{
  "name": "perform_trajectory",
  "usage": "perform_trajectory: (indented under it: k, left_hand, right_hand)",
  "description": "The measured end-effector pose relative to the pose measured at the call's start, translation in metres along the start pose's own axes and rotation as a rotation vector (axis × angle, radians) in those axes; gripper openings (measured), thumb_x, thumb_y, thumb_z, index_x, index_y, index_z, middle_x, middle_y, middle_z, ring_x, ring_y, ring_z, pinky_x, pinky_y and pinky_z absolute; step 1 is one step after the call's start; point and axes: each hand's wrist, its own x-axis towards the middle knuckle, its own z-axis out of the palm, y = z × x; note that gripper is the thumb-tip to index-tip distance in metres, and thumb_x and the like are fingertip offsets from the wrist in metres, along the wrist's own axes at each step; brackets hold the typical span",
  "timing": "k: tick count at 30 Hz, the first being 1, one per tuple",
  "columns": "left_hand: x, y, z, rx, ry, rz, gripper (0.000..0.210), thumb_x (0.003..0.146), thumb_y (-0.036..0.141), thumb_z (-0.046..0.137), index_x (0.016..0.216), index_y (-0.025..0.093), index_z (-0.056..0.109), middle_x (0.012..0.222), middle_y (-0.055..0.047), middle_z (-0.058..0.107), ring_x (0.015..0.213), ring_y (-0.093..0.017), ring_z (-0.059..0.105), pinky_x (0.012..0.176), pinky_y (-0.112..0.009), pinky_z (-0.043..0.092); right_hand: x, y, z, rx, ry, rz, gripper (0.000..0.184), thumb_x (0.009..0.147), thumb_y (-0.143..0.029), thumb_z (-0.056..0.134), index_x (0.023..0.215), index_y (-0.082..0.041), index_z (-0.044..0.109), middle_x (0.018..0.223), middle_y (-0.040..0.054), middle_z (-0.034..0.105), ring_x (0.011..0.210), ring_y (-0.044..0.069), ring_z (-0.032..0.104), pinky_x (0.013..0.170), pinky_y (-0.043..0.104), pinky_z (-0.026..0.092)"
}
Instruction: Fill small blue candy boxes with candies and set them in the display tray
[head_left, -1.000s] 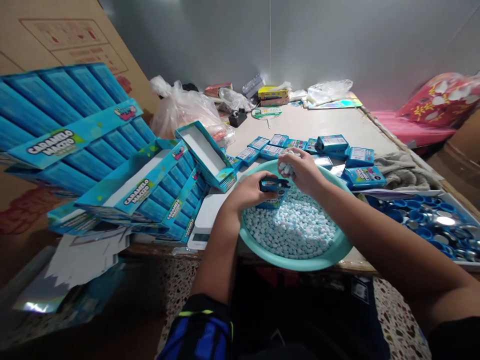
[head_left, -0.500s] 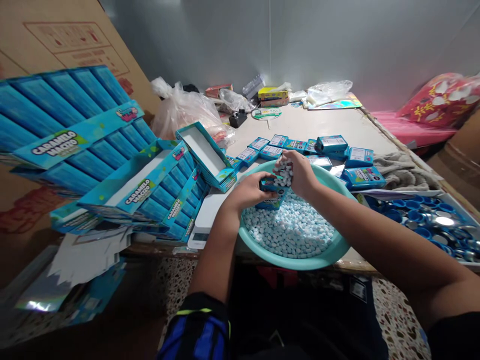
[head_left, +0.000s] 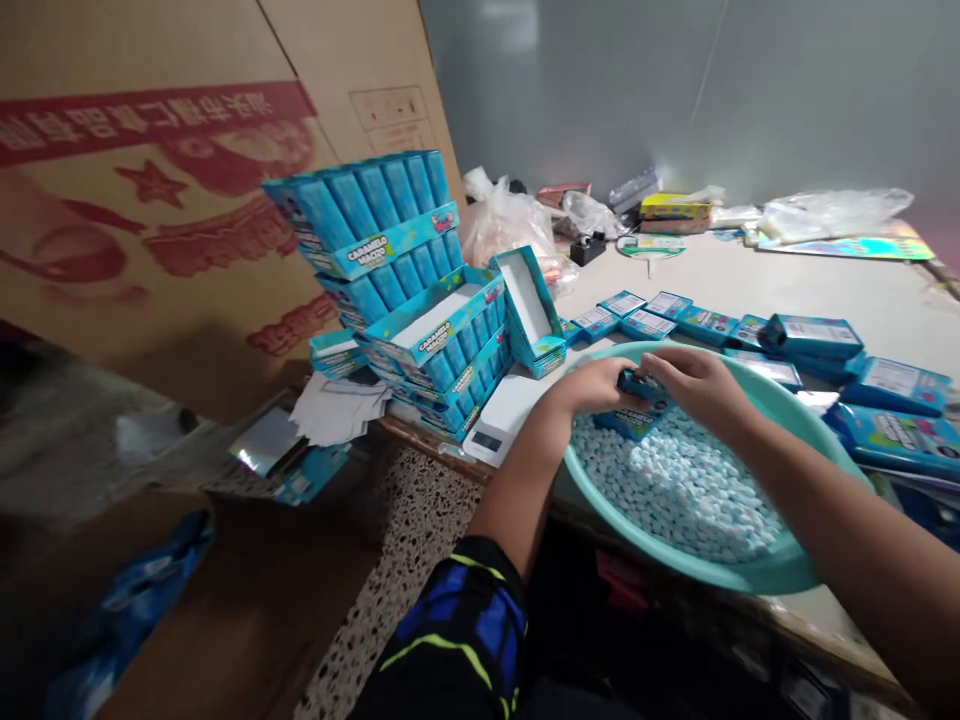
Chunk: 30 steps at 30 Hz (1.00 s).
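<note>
My left hand [head_left: 589, 385] is closed around a small blue candy tin [head_left: 628, 422] held over the basin. My right hand [head_left: 694, 378] is at the top of the same tin, its thumb and fingers bent against the upper edge. The tin's opening is hidden by the fingers. Below both hands, a turquoise basin [head_left: 600, 510] holds a heap of small white and pale blue candies [head_left: 690, 485]. More blue tins [head_left: 814, 335] lie in a curve behind and to the right of the basin.
Left of the basin stand stacked blue display boxes [head_left: 420, 290], an open blue tray [head_left: 529, 310] and a white scale [head_left: 499, 415]. A large carton [head_left: 187, 200] rises behind them. Plastic bags [head_left: 510, 225] lie at the back. Paper sheets [head_left: 337, 405] jut past the table edge.
The view has swung left. My right hand, earlier full of candies at the tin's mouth, now shows no candies and its fingers are on the tin. My left hand keeps its hold.
</note>
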Motion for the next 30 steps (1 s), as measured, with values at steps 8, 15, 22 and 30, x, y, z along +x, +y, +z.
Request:
perform_trajectory:
  k: [8,15,22,30]
  left_hand:
    - [-0.002,0.005,0.001,-0.012,-0.043,-0.081,0.035,0.074,0.027,0.081,0.107,0.017,0.075,0.100,-0.005,0.076,0.093,-0.024,0.070,0.078,-0.030,0.051]
    - [-0.001,0.000,0.001,-0.009,-0.040,-0.092,0.046,0.075,0.032,0.082,0.117,0.016,0.072,0.107,-0.006,0.075,0.095,-0.023,0.070,0.078,-0.029,0.051]
    - [0.000,0.000,0.000,0.023,-0.047,-0.101,0.055,0.074,0.035,0.083,0.124,0.018,0.069,0.118,-0.007,0.074,0.106,-0.025,0.069,0.084,-0.029,0.051]
    - [0.001,-0.003,0.001,-0.010,-0.061,-0.095,0.051,0.073,0.034,0.081,0.121,0.017,0.071,0.111,-0.006,0.075,0.098,-0.023,0.070,0.080,-0.028,0.052]
  right_hand:
    - [0.005,0.011,-0.013,-0.138,-0.090,-0.002,0.028,0.078,-0.039,0.058,0.086,-0.019,0.075,0.086,0.0071,0.075,0.076,0.023,0.069,0.068,0.031,0.053]
    - [0.004,0.018,-0.018,-0.261,-0.151,-0.040,0.025,0.080,-0.036,0.057,0.085,-0.022,0.077,0.082,0.0044,0.076,0.074,0.022,0.069,0.070,0.033,0.052]
    - [0.001,0.012,-0.019,-0.291,-0.177,-0.099,0.024,0.081,-0.033,0.057,0.083,-0.023,0.079,0.083,0.0046,0.076,0.075,0.021,0.068,0.069,0.032,0.052]
    - [0.006,0.027,-0.019,-0.307,-0.199,-0.158,0.022,0.083,-0.032,0.059,0.077,-0.021,0.078,0.082,0.0058,0.072,0.074,0.020,0.066,0.068,0.031,0.052]
